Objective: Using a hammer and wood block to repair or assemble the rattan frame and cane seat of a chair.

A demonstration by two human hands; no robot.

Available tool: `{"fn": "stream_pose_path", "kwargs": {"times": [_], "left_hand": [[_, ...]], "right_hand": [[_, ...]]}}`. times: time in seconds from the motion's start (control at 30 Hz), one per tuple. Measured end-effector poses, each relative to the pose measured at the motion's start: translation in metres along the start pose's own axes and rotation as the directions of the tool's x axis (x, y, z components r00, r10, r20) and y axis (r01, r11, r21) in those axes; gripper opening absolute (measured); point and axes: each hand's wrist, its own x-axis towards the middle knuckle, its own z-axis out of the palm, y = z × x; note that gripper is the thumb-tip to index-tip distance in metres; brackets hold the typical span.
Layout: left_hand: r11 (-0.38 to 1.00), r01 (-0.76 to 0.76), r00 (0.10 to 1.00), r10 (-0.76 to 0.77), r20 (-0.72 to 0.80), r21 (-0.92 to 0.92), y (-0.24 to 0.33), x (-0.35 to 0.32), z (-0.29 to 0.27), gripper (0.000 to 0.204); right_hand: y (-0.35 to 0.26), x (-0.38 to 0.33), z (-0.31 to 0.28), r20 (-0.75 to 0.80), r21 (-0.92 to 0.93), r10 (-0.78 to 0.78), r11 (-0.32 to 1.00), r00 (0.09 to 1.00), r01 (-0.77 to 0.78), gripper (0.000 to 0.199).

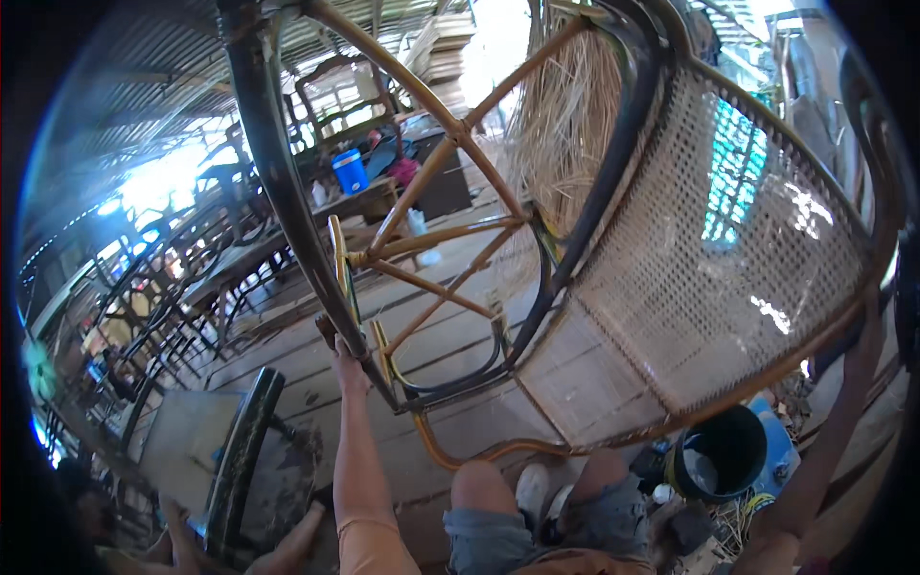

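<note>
A rattan chair (594, 240) hangs tilted across the middle of the frame, its woven cane panel (728, 278) at 3 o'clock and its bare bent-cane frame at 10 to 12 o'clock. The left hand (343, 353) is closed around a dark frame rail (287, 182) just left of centre, fingers wrapped round it. The right hand (877, 297), at the 3 o'clock rim, meets the chair's outer edge; whether its fingers are closed cannot be told. A bundle of loose straw strands (565, 115) hangs at 12 o'clock behind the frame. Below, at 5 o'clock, a black bucket (724, 455) stands on the plank floor (479, 335) beside the person's knees. A blue bucket (351, 171) sits on a table at 11 o'clock, and another dark chair (240, 460) stands at 7 o'clock.
</note>
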Motion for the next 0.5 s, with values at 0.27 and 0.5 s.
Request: {"fn": "stream_pose_path", "kwargs": {"times": [0.27, 0.5], "left_hand": [[0.997, -0.018, 0.985, 0.006, -0.175, -0.069, 0.046, -0.096, -0.098, 0.026], [0.973, 0.033, 0.897, -0.129, -0.423, -0.227, 0.051, -0.161, -0.168, 0.020]], "right_hand": [[-0.006, 0.073, 0.139, 0.120, 0.220, 0.264, 0.933, 0.957, -0.285, 0.075], [0.005, 0.095, 0.189, -0.062, 0.189, 0.191, 0.966, 0.980, -0.176, 0.077]]}}
